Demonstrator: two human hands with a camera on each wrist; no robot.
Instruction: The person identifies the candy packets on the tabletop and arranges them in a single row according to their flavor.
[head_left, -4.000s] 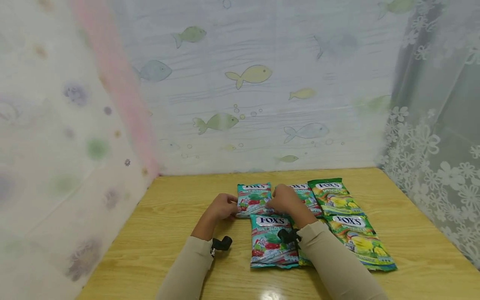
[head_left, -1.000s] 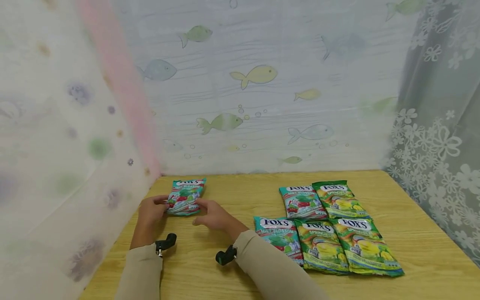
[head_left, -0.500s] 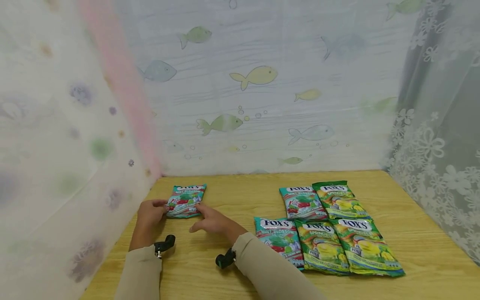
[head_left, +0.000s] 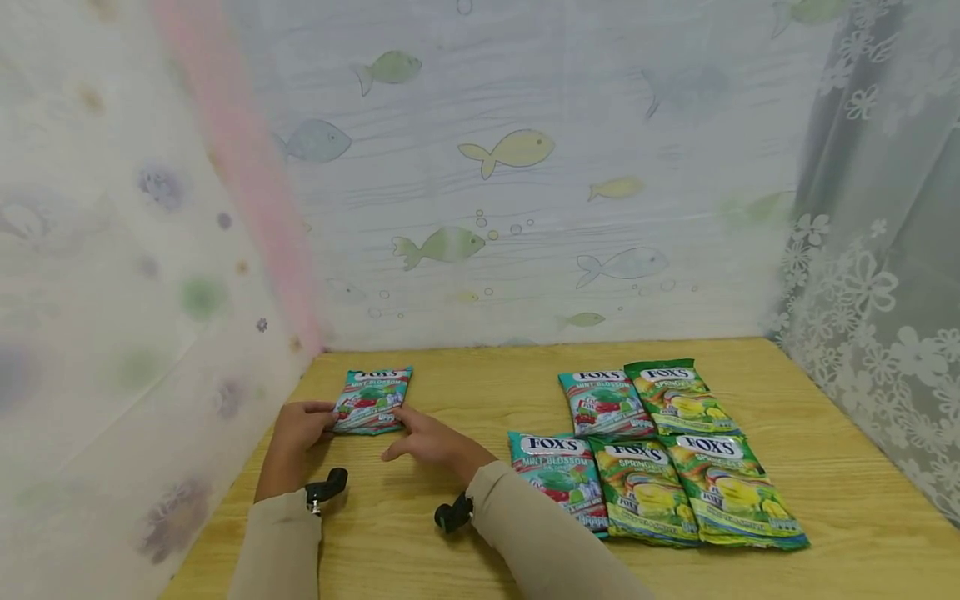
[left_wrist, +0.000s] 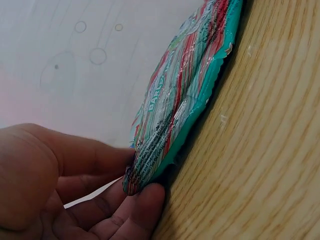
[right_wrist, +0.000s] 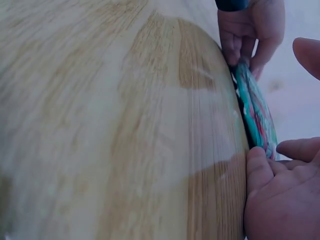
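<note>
A teal Fox's Mint Blossom candy bag [head_left: 371, 402] lies at the far left of the wooden table. My left hand [head_left: 300, 429] pinches its left edge; in the left wrist view, fingers [left_wrist: 105, 160] sit above and below the bag's corner. My right hand [head_left: 435, 442] touches the opposite edge with extended fingers, its thumb held apart from the bag. The right wrist view has both hands at either end of the bag [right_wrist: 256, 112], which lies along the tabletop.
On the right lie two more teal Mint Blossom bags [head_left: 607, 406] [head_left: 562, 479] and several green-yellow Fox's Springtea-like bags [head_left: 678, 400] in two rows. A fish-print sheet [head_left: 480, 208] backs the table [head_left: 450, 542]; a floral sheet [head_left: 112, 333] stands left, a lace curtain [head_left: 862, 292] right.
Four seconds ago both hands were at this bag beside the others; it has since moved left. Over the last second its top edge came down onto the table; the hands barely moved.
</note>
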